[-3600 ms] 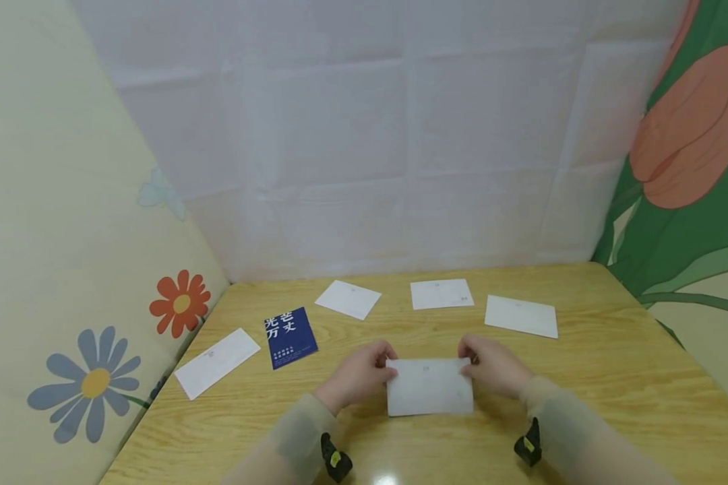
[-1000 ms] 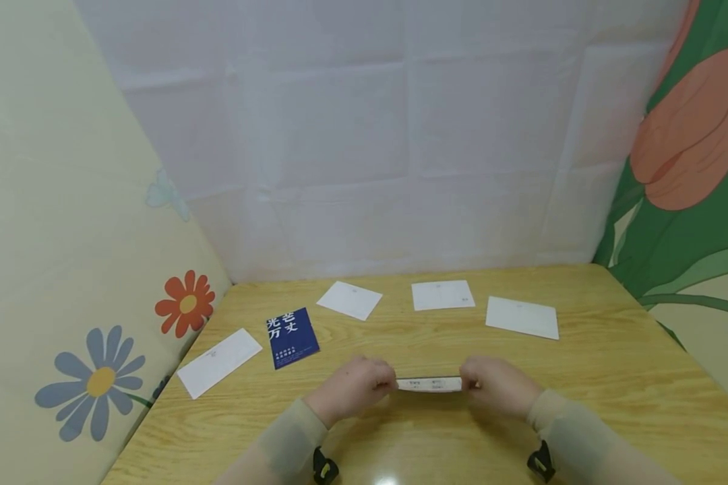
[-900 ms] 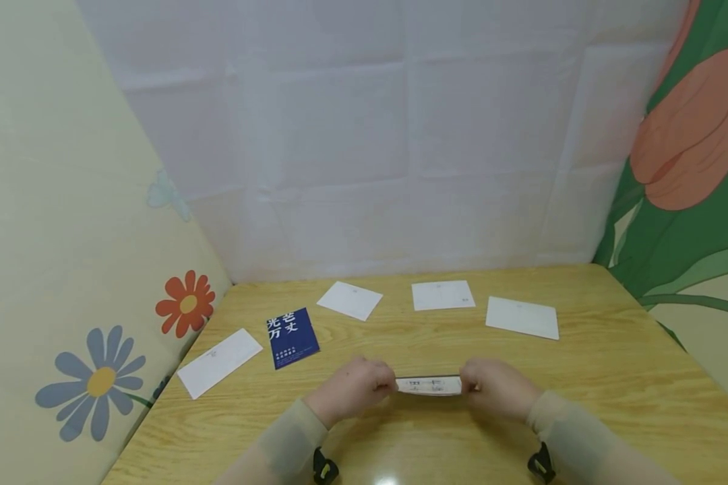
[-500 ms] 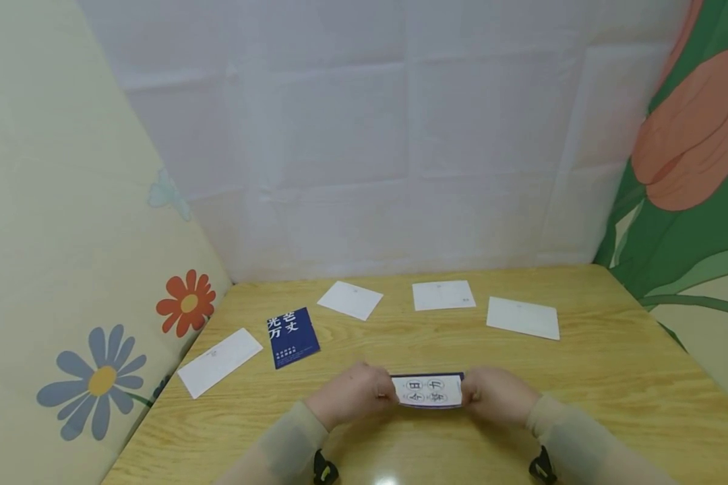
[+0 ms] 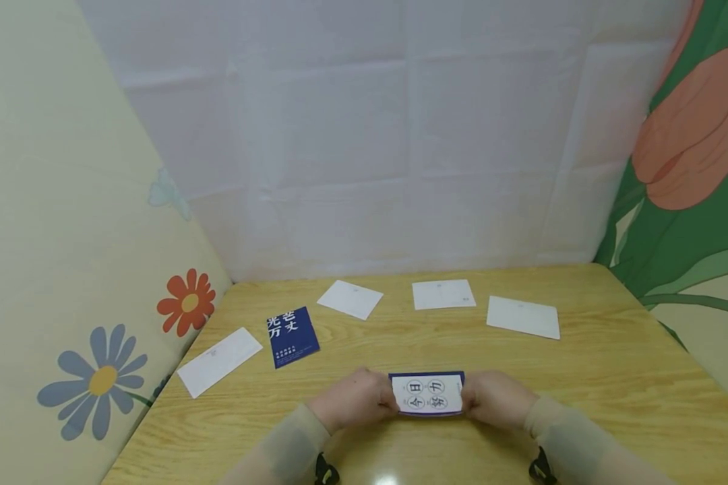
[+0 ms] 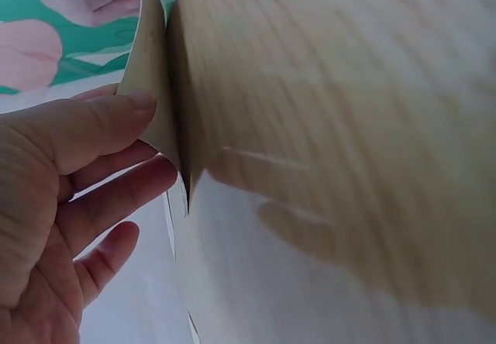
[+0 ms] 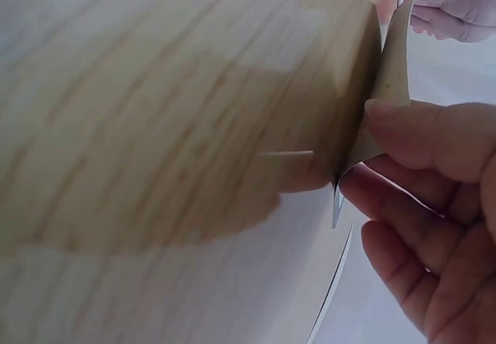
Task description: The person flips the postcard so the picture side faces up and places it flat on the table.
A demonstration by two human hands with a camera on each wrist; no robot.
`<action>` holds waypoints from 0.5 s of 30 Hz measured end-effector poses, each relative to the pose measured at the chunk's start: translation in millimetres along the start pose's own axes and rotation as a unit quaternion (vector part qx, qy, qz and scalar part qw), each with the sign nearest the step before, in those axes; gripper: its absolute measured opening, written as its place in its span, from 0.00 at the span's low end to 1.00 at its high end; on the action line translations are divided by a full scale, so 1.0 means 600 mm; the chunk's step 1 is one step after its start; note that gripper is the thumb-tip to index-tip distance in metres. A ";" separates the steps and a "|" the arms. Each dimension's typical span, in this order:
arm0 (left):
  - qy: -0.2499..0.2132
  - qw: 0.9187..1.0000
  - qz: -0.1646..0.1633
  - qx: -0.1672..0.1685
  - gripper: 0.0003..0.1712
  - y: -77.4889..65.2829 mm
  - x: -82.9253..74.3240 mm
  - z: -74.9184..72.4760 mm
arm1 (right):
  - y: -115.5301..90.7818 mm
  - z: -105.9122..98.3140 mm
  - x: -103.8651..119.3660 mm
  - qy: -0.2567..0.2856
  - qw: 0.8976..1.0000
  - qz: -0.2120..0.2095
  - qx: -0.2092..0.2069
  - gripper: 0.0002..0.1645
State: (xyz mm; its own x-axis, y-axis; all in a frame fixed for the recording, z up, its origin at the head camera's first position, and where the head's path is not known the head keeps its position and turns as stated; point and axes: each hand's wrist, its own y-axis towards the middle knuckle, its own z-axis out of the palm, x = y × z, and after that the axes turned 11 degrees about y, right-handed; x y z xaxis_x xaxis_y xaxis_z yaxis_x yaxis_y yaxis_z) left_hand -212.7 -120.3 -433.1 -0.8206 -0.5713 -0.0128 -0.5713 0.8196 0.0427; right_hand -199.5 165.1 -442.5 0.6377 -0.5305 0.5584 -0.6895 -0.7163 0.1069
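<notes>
A postcard-like card (image 5: 427,393) hangs just over the table's near middle. It has a white printed face with circled characters and a dark blue border. My left hand (image 5: 358,399) pinches its left edge and my right hand (image 5: 499,399) its right edge. In the left wrist view the thumb lies on one side of the bowed card (image 6: 151,69), with fingers behind. The right wrist view has the same curved card (image 7: 394,61) between the right thumb (image 7: 418,131) and fingers. The card's ends are partly hidden by my hands in the head view.
On the wooden table (image 5: 631,377) lie a blue card (image 5: 294,338) with white characters and several white cards: far left (image 5: 220,362), back left (image 5: 350,300), back middle (image 5: 443,295) and right (image 5: 523,317). White cloth (image 5: 340,135) stands behind; flowered cloths flank the table.
Earlier a plain white face was toward me; now the printed face shows. Over the last second the held card has tilted to reveal more of it. The cards lying on the table have stayed put.
</notes>
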 end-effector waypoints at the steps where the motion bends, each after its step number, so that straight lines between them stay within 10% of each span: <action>1: 0.003 1.000 0.001 0.002 0.04 0.000 0.000 0.001 | 0.000 0.001 -0.001 -0.003 1.000 -0.003 0.000 0.08; 15: 0.046 0.999 0.012 0.022 0.04 -0.001 -0.008 0.003 | -0.008 0.010 -0.003 -0.049 0.999 -0.008 0.013 0.07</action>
State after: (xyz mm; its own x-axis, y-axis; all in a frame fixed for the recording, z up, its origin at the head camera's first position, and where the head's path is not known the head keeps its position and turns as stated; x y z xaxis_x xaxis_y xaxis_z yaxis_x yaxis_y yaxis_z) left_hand -208.6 -118.0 -434.5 -0.8304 -0.5513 0.0802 -0.5532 0.8330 -0.0024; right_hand -195.4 166.8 -448.9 0.6805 -0.5592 0.4735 -0.6699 -0.7366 0.0930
